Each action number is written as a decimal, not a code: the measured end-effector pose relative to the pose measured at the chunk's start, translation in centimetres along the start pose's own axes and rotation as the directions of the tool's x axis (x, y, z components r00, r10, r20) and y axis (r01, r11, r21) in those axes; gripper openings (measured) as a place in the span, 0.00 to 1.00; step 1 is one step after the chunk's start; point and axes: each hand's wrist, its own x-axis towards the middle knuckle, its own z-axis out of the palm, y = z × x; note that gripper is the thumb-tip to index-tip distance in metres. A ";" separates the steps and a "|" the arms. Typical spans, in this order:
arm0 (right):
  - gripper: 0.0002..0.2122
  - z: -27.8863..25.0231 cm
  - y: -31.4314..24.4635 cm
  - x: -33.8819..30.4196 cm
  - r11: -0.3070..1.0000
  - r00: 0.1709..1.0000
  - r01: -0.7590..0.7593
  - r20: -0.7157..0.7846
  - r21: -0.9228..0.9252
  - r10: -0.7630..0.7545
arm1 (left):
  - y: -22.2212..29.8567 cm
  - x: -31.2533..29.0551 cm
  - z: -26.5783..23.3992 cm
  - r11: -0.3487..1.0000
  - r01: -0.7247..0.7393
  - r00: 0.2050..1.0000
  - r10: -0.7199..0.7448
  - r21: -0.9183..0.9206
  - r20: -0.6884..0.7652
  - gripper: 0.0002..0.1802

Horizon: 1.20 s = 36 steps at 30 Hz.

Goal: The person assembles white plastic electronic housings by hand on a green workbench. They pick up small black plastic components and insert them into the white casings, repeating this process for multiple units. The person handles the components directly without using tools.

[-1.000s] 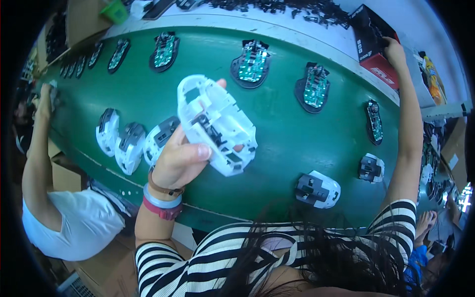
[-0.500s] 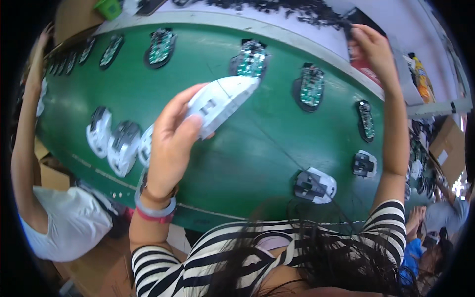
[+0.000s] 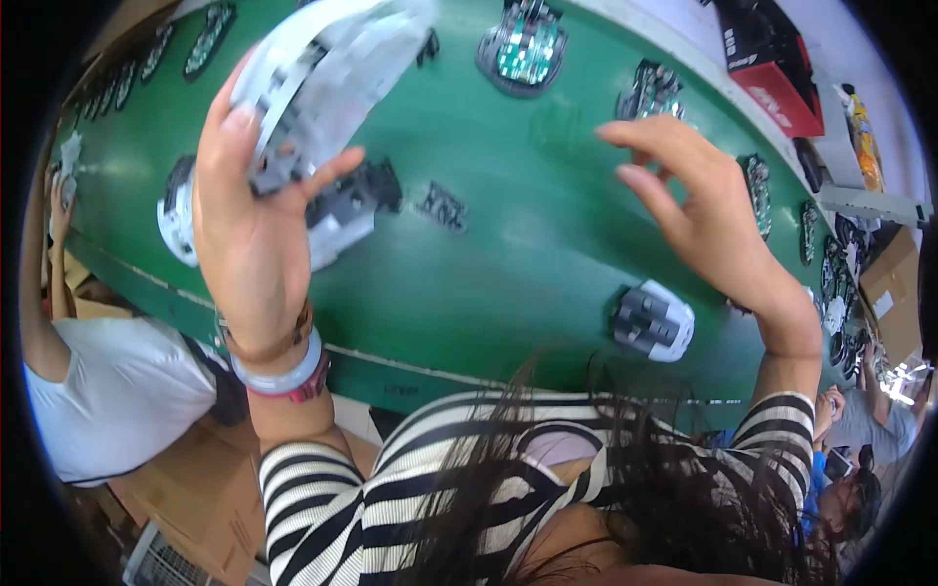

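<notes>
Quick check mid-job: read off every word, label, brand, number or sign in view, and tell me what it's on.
Black-and-red rectangular box: pale lettering on its red side; I don't copy out printed words.
Small white rectangular label on a brown cardboard box: too small to read.
Yellow-and-orange package: any print is too small to read.
White curved plastic shell in the left hand: no readable text.

Shell (image 3: pixel 337 93) in your L hand (image 3: pixel 246 220), 2nd shell (image 3: pixel 177 215) on table (image 3: pixel 489 303) just L of that hand, 3rd shell (image 3: pixel 344 230) just R of it, small part (image 3: pixel 444 206) btwn your hands, circuit board (image 3: pixel 525 54) ahead of that gap, 4th shell (image 3: pixel 655 320) nearer you than R hand (image 3: pixel 699 200), box (image 3: pixel 772 73) ahead & R of R hand.
</notes>
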 end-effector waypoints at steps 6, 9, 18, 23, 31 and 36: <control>0.06 8.0 -3.8 4.6 0.977 0.979 0.182 0.114 -0.113 -0.170 | -1.4 -0.3 0.8 0.998 0.042 0.997 -0.046 0.056 0.067 0.22; 0.07 9.4 -5.1 4.6 0.945 0.945 0.274 0.233 -0.176 -0.230 | -2.1 0.0 0.3 0.993 0.026 0.997 -0.035 0.117 0.074 0.21; 0.18 7.8 -3.7 2.1 0.963 0.948 0.199 0.285 -0.182 -0.142 | -1.8 -0.2 0.3 0.982 -0.012 0.997 -0.002 0.189 0.072 0.21; 0.14 4.9 -1.7 3.2 0.936 0.990 0.034 0.113 0.350 -0.079 | -2.0 -0.1 0.2 0.973 -0.036 0.993 0.009 0.229 0.117 0.21; 0.11 0.1 -3.4 4.8 0.852 0.997 0.062 0.012 0.521 -0.080 | -1.7 -0.7 1.0 0.941 -0.016 0.948 -0.092 0.337 0.303 0.26; 0.17 1.3 -5.0 7.2 0.768 0.998 0.048 -0.056 0.639 -0.015 | -2.2 -0.2 0.4 0.885 -0.190 0.921 0.011 0.426 0.389 0.30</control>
